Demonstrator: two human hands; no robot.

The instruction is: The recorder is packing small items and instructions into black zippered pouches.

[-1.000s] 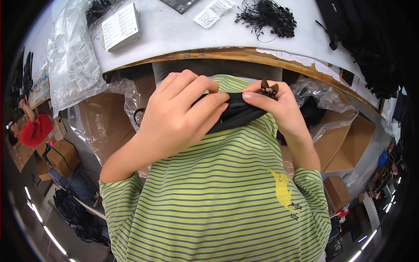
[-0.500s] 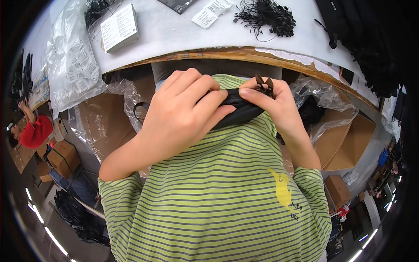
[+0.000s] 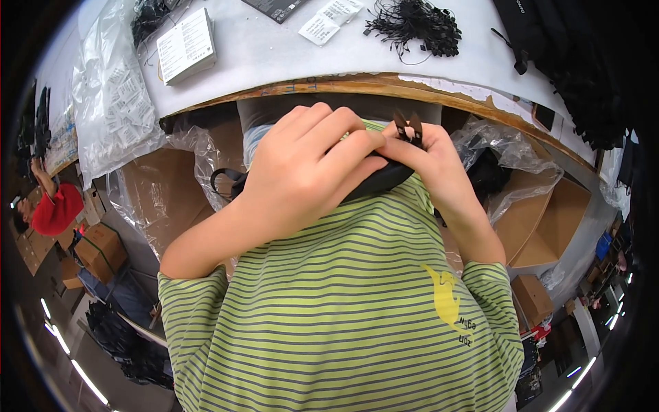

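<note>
My left hand (image 3: 305,168) is closed, its thumb and fingers pinching the top edge of a black fabric item (image 3: 384,181) in front of my striped shirt. A thin black loop (image 3: 221,180) sticks out from the item beyond my left wrist. Tucked in my closed right hand (image 3: 439,161) is a pair of small thread snips (image 3: 409,129), their two dark blades pointing up and slightly apart. The thumb of this hand presses at the fabric's edge, right against my left fingertips. Most of the fabric is covered by the hands, so its exact kind is hidden.
Across the white table (image 3: 274,58) lie a stack of white cards (image 3: 185,47), a bundle of black cords (image 3: 419,29), a plastic bag of labels (image 3: 117,96) and black goods (image 3: 563,55). Open cardboard boxes (image 3: 549,226) flank me. A person in red (image 3: 58,206) is far left.
My left hand has slid right and slightly up along the fabric until its fingers meet my right thumb. The snips have tilted a little to the left.
</note>
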